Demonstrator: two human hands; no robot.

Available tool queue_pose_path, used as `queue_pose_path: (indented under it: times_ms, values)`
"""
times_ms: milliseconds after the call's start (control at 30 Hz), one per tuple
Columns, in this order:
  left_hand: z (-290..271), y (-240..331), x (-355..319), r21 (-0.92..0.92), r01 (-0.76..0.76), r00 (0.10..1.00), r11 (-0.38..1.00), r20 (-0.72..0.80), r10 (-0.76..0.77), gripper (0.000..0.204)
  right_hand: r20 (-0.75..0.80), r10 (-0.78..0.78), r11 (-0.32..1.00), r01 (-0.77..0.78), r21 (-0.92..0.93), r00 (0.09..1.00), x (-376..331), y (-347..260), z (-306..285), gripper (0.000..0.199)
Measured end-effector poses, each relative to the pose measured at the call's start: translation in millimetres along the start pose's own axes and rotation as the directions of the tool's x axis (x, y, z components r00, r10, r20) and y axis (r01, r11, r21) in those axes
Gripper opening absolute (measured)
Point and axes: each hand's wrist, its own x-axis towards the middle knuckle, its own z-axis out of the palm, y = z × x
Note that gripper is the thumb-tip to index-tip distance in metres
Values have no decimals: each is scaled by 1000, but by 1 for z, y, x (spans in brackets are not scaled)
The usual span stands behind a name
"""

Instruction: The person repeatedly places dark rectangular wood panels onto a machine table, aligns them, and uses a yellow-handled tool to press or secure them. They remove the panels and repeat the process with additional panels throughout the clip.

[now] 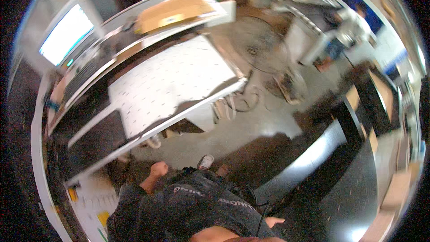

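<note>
My left hand (159,169) hangs in front of my dark sweatshirt (192,206), below the near edge of a white perforated worktop (170,80). Its fingers are curled in, and nothing shows in them. At the lower right, my right hand (274,221) peeks out beside my body, next to a dark cord (262,217). Its visible fingers look stretched out and hold nothing I can see; the rest of it is hidden. A pale shoe (205,161) of mine is on the grey floor.
A lit screen (67,33) and a cardboard piece (174,12) are behind the worktop. A round fan-like thing (255,47) stands on the floor. Dark glossy panels (309,152) lie to the right. Another person (354,29) is at the far right by a bench. The picture is blurred.
</note>
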Motion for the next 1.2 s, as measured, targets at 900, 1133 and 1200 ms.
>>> queue_pose_path:
  times_ms: [900,1133,1200]
  values:
    - [134,-63,-128,-899,417,753,138,256,-606,32,926,-361,695,629,348,-113,-319,10,102,49]
    - [156,-135,-159,-934,355,662,-31,275,-697,30,820,-493,570,604,557,-291,-393,-5,110,38]
    - [183,-151,-181,-916,383,589,-118,341,-733,30,743,-557,494,570,656,-371,-415,-35,127,35]
